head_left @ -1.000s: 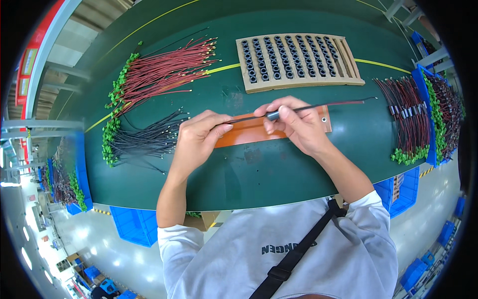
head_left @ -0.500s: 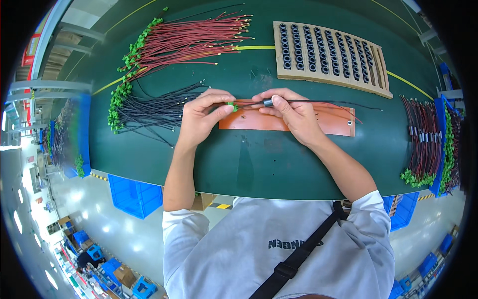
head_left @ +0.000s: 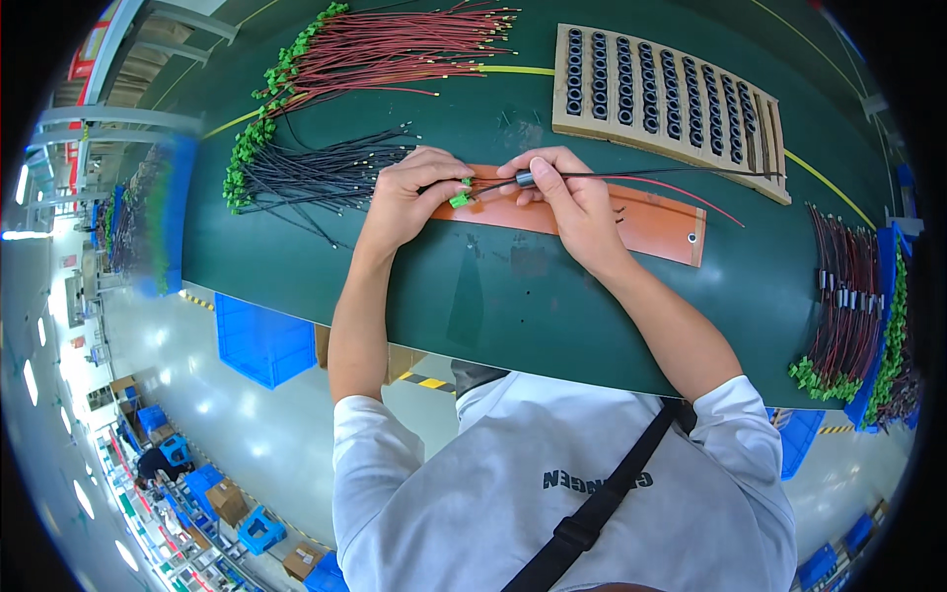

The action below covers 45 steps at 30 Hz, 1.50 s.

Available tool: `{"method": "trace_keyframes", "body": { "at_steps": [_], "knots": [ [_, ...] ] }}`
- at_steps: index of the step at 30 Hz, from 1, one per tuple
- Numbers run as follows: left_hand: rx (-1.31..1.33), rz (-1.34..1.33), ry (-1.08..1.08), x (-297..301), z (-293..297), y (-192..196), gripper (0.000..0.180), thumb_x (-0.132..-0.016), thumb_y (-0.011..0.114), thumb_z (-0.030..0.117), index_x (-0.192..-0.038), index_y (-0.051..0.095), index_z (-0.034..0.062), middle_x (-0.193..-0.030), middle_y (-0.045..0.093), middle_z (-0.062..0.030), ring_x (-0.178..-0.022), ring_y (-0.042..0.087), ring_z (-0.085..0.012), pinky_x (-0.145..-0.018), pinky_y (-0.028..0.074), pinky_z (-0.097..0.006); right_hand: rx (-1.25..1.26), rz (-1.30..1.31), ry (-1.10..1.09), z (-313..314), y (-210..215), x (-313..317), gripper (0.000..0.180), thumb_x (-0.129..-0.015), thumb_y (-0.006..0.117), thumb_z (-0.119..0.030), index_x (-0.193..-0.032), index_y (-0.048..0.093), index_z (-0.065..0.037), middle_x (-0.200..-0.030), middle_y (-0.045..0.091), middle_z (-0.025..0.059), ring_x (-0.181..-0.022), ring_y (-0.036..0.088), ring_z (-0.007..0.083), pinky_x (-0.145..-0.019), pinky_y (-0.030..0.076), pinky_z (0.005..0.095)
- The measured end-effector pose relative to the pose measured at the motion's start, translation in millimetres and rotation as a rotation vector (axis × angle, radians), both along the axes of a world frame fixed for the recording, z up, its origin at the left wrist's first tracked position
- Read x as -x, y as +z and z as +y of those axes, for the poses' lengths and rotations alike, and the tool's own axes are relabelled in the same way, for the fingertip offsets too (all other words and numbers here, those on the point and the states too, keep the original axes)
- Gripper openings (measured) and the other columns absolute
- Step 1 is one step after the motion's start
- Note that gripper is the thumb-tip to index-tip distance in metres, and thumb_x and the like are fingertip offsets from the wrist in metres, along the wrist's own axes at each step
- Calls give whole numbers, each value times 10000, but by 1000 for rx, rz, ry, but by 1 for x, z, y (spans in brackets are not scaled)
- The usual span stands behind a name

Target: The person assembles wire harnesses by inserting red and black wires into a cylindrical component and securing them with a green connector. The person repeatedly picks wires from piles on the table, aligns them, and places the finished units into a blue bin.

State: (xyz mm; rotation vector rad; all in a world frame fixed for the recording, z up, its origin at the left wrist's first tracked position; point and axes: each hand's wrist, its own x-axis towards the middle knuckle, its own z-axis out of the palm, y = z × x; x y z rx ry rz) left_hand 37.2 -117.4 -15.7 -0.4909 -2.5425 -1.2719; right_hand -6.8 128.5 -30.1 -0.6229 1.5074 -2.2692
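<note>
Just above centre frame, a left hand (head_left: 409, 200) pinches a green connector (head_left: 461, 199) while the right hand (head_left: 580, 202) grips a dark cylinder (head_left: 525, 179) around red and black wires (head_left: 631, 176). A tan tray (head_left: 636, 84) lies upper right.

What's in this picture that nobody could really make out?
Head view:
- Part of the green connector: hidden by the left hand.
- Part of the dark cylinder: covered by the right hand.
- Middle of the orange strip: behind the right hand.
- Contents of the far-left blue bin: blurred.
</note>
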Motion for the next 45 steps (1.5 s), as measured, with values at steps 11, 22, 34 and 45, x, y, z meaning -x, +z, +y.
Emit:
{"method": "trace_keyframes", "body": {
  "at_steps": [11, 22, 34, 45],
  "knots": [
    [-22, -161, 12, -18, 1, 12, 226, -838, 822, 64, -1039, 743, -5, -928, 709, -46, -791, 633, -110, -745, 515, -262, -72, 119, -24, -6, -10, 7, 281, -1126, 453, -219, -1106, 615, 9, -1029, 707, 74, -890, 699, 119, -773, 547, 261],
    [-394, -327, -6, -17, 2, 13, 228, -909, 755, -5, -1136, 730, -3, -1026, 741, -48, -921, 678, -107, -832, 551, -252, -87, 68, 13, 6, 1, 5, 282, -1121, 476, -233, -1119, 636, -1, -1098, 703, 80, -936, 678, 110, -782, 535, 241],
    [-245, -249, -20, -16, -2, 9, 239, -821, 780, -81, -1048, 771, -7, -1062, 734, -103, -977, 690, -173, -875, 550, -298, -58, 64, 53, 4, 1, 3, 195, -1106, 498, -174, -1207, 576, -27, -1160, 696, 85, -869, 588, 91, -753, 497, 244],
    [-98, -189, 49, -17, 4, 20, 236, -772, 823, -49, -993, 805, 30, -961, 753, -84, -916, 684, -187, -837, 540, -304, -62, 17, 70, 5, 0, 2, 201, -1107, 494, -173, -1224, 565, -25, -1143, 695, 77, -844, 554, 72, -766, 477, 232]
  ]
}}
